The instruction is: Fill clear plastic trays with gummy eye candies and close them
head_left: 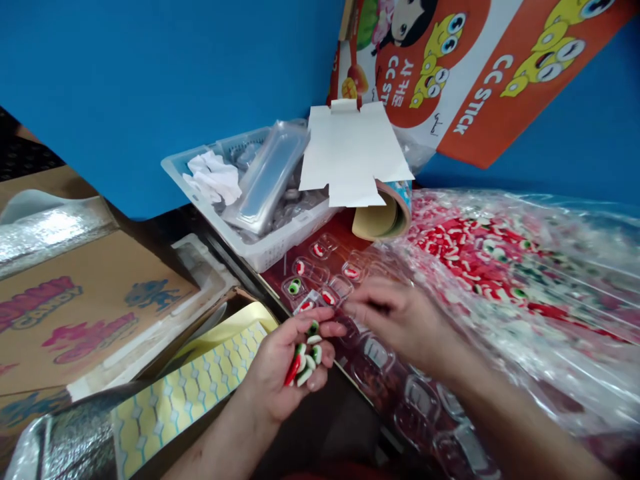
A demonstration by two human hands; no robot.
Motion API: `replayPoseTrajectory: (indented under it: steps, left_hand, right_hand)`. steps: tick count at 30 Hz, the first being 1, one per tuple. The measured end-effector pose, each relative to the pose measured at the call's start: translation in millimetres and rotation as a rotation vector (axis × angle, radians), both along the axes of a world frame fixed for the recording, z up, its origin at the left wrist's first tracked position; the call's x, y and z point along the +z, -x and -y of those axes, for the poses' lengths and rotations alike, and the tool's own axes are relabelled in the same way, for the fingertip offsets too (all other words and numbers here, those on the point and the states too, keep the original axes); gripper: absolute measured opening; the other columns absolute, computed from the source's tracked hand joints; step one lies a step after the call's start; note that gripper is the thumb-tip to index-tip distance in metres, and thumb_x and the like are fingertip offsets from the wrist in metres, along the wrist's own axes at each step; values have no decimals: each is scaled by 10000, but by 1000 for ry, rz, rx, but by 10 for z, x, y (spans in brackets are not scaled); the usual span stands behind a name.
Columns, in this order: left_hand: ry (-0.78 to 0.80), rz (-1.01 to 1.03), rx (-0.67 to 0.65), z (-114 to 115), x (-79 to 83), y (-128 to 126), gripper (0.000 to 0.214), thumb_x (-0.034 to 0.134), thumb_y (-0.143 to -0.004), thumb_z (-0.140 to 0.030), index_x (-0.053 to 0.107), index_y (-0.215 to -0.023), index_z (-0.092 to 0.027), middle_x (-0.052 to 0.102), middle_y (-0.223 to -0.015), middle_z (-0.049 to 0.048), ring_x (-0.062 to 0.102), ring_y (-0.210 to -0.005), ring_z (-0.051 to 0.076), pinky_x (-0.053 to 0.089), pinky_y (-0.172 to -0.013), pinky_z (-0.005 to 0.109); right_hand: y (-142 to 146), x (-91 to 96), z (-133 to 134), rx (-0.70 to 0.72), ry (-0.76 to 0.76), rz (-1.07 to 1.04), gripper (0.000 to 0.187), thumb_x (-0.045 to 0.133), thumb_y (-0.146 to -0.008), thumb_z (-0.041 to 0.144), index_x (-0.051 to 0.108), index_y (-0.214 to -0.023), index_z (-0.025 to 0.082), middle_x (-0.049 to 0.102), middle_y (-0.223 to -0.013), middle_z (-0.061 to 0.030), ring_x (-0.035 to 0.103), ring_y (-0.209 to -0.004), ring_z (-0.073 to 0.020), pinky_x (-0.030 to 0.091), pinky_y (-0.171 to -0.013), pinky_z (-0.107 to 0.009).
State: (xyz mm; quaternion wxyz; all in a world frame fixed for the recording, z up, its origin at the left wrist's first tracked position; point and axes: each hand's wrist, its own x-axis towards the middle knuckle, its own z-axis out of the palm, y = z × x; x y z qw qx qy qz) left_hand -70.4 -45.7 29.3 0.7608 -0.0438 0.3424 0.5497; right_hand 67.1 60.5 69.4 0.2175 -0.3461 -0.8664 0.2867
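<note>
My left hand (274, 370) is turned palm up, fingers curled around a small pile of gummy candies (309, 363), white and green with a red one among them. Over the clear plastic blister packs (375, 360), my right hand (403, 320) has its fingertips pressed together; whatever they hold is hidden and slightly blurred. Several cavities at the far end contain candies, such as a red-and-white one (351, 271) and a green eye-like one (295, 286). Cavities closer to me hold nothing visible.
A big clear bag of red, white and green candies (465, 247) lies on the right. Behind the packs stand a white basket (260, 257) of plastic pieces, a cardboard roll (375, 223) and a flattened white carton (353, 150). Yellow sticker sheets (195, 393) and a cardboard box (95, 300) lie left.
</note>
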Motion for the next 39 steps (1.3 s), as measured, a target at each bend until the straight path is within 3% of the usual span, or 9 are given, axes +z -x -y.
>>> replayPoseTrajectory:
  steps: [6, 14, 18, 21, 24, 28, 33, 36, 39]
  left_hand:
    - [-100, -57, -13, -1, 10, -255, 280, 460, -836, -213, 519, -1105, -167, 562, -730, 16, 539, -485, 106, 320, -295, 153]
    - [-178, -188, -36, 138, -41, -360, 324, 522, -832, -252, 525, -1140, -149, 564, -638, 6, 517, -430, 86, 354, -312, 150]
    - [-126, -65, -122, 137, -62, -364, 309, 517, -826, -321, 552, -1082, -151, 585, -671, 25, 526, -443, 100, 322, -297, 153]
    - [-99, 46, -117, 130, -46, -306, 248, 508, -766, -148, 558, -1009, -136, 631, -863, 82, 554, -533, 106, 340, -328, 151]
    - [-96, 22, -73, 128, -15, -173, 328, 477, -683, 4, 545, -980, -118, 634, -940, 117, 558, -588, 102, 361, -363, 143]
    - [-80, -69, 2, 122, 36, 47, 222, 499, -776, -66, 526, -986, -130, 632, -993, 142, 530, -537, 71, 324, -335, 119]
    - [-84, -210, 94, 91, 28, 165, 129, 511, -843, -244, 523, -929, -150, 653, -933, 127, 507, -441, 59, 293, -295, 117]
    - [-83, -213, 121, 57, -38, 135, 179, 566, -814, -313, 540, -805, -137, 655, -845, 88, 471, -405, 38, 291, -296, 116]
    - [-72, -173, 120, 37, -108, 46, 193, 655, -747, -299, 591, -819, -131, 619, -703, 26, 462, -419, 35, 284, -305, 105]
  right_hand:
    - [-240, -68, 535, -109, 91, -170, 134, 541, -807, 176, 672, -797, 203, 620, -770, -29, 590, -733, -134, 476, -658, -254]
    - [-138, -141, 667, -74, -7, 191, 120, 542, -780, 157, 657, -749, 160, 583, -780, -65, 541, -789, -189, 447, -747, -338]
    - [-185, -157, 623, -109, 301, 1, 117, 532, -768, 190, 648, -769, 173, 612, -795, -40, 579, -693, -148, 476, -652, -285]
    - [-244, -145, 417, -292, 469, -155, 157, 565, -749, 268, 645, -845, 172, 644, -764, -27, 593, -631, -136, 476, -579, -252]
    - [-142, -140, 90, -371, 233, 55, 191, 576, -762, 285, 664, -887, 170, 661, -823, -39, 599, -706, -148, 472, -649, -258]
    - [270, -235, -298, -233, -95, 398, 228, 497, -834, 263, 677, -945, 178, 626, -951, -71, 567, -866, -170, 432, -782, -268]
    - [593, -374, -426, -59, -103, 540, 154, 555, -772, 214, 695, -820, 171, 616, -896, -91, 551, -894, -215, 422, -767, -292]
    - [479, -235, -347, -101, -137, 535, 212, 567, -775, 255, 663, -938, 160, 597, -944, -99, 546, -897, -223, 426, -770, -313]
    - [271, -37, -84, -14, -156, 257, 182, 518, -827, 270, 649, -936, 204, 596, -898, -60, 553, -851, -183, 437, -769, -304]
